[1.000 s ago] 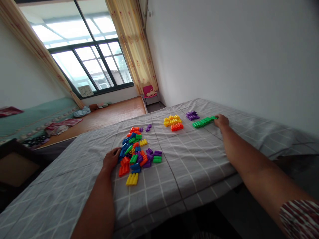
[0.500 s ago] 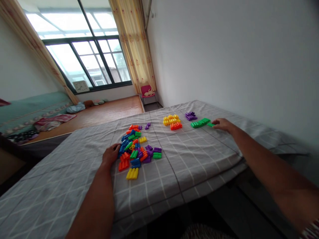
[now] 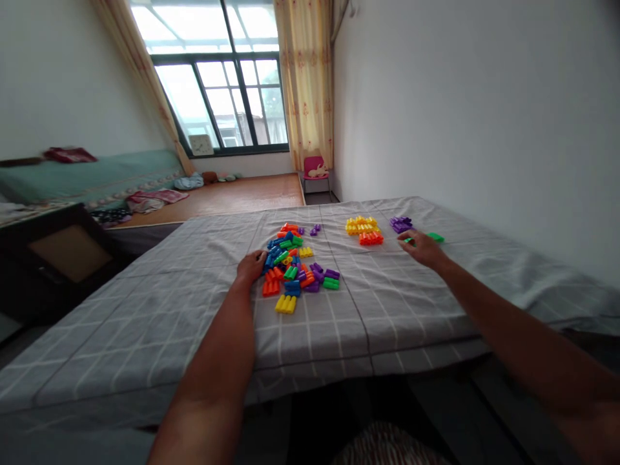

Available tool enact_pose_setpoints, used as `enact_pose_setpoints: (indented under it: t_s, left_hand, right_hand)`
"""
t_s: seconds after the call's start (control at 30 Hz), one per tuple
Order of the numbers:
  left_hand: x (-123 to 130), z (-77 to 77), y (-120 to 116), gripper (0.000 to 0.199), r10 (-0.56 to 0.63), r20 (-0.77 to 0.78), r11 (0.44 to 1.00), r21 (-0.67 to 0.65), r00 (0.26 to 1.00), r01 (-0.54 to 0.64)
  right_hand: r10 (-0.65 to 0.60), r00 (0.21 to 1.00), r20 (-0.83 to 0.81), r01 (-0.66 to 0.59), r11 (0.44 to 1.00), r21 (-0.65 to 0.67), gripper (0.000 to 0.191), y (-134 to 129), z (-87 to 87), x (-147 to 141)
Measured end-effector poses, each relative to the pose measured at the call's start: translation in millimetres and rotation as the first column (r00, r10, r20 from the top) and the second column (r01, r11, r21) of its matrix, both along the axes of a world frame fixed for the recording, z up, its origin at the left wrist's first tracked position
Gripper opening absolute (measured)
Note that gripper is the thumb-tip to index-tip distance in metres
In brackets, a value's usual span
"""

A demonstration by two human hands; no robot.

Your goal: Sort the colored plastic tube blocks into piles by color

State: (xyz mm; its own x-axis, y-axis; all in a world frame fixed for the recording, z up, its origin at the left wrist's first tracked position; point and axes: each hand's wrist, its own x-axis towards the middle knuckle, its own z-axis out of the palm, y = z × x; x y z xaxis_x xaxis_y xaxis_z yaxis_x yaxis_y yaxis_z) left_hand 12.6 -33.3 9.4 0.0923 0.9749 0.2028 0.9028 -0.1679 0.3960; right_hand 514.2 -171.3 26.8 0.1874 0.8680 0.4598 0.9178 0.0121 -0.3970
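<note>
My left hand rests on the cloth at the left edge of a mixed pile of plastic tube blocks. Its fingers are loosely bent against the blue blocks and hold nothing that I can see. Farther right, my right hand reaches over a row of green blocks, hiding its middle. A bit of green shows between thumb and fingers at the row's left end. Close by lie groups of purple blocks, yellow blocks and orange blocks.
A grey checked cloth covers the table. Two small purple blocks lie apart behind the pile, and a yellow block lies in front. The white wall runs along the right. Beyond stand a pink chair and a wooden platform.
My right hand has moved from the right end of the green row to its left end, now covering much of it. My left hand stays by the pile. The head view has turned left.
</note>
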Motion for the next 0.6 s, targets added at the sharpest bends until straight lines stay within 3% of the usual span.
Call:
enact_pose_setpoints:
  t_s: [0.1, 0.23, 0.4, 0.6]
  left_hand:
    - [0.6, -2.2, 0.1, 0.043, -0.005, 0.001, 1.0, 0.005, 1.0, 0.005]
    - [0.2, -6.8, 1.2, 0.041, -0.006, 0.009, 1.0, 0.01, 1.0, 0.006]
    - [0.2, -8.1, -0.6, 0.038, 0.004, 0.06, 1.0, 0.011, 0.998, -0.005]
    - [1.5, -2.5, -7.9, 0.035, 0.004, 0.085, 1.0, -0.012, 0.996, -0.003]
  right_hand:
    - [0.337, 0.94, -0.047, -0.339, 0.94, -0.034, 0.019, 14.7, 0.2, -76.3]
    - [0.555, 0.831, -0.024, -0.556, 0.829, -0.056, 0.022, 49.3, -8.0, -165.4]
    - [0.573, 0.815, 0.082, -0.569, 0.819, -0.066, 0.034, 114.1, -11.6, -234.9]
    - [0.523, 0.836, 0.168, -0.511, 0.852, -0.112, 0.028, 159.5, -16.2, -268.4]
